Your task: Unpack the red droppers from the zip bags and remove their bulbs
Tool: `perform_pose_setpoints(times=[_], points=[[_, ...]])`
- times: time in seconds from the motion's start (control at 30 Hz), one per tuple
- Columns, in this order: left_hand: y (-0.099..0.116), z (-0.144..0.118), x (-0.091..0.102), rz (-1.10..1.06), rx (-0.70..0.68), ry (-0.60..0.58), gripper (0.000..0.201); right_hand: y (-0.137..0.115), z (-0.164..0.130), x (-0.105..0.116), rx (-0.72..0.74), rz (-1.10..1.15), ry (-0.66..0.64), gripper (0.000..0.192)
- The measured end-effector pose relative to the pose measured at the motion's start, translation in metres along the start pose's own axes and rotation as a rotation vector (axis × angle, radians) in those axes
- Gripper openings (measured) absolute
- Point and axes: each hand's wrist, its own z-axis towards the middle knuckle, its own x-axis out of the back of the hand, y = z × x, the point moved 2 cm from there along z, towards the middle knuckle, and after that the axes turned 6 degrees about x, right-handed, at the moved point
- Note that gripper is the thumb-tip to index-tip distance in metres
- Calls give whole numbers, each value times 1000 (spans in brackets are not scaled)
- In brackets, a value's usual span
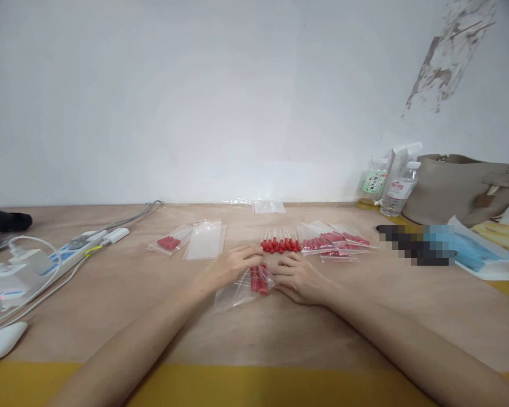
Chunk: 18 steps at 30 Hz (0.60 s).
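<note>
Between my hands a clear plastic bag (233,295) lies on the table, with several red-ended thin pieces (259,281) in or under it. Curled over the bag's upper edge, my left hand (240,264) has its fingertips close together at the left end of a row of red-ended clear pieces (281,245). What those fingertips hold is hidden. My right hand (299,278) rests on the table with bent fingers, its thumb side at the bag's right edge, pinching the plastic. Filled bags (339,244) overlap just beyond it, right of the row.
Flat clear bags (205,239) lie left of the row, beside a small filled bag (169,242). A power strip (74,254) with cables is at far left. Two bottles (400,189), a grey handbag (462,189) and a blue packet (483,254) are at right. A wall stands behind.
</note>
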Motion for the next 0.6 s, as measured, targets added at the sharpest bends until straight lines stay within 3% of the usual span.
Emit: perform_pose_setpoints(times=[0.2, 0.37, 0.6], points=[[6, -4, -5, -146, 101, -172, 26, 0, -6, 7, -303, 362, 7, 17], [4, -30, -11, -349, 363, -110, 44, 3, 0, -6, -560, 760, 110, 29], [0, -48, -19, -479, 496, -72, 51, 4, 6, -25, -684, 849, 74, 23]])
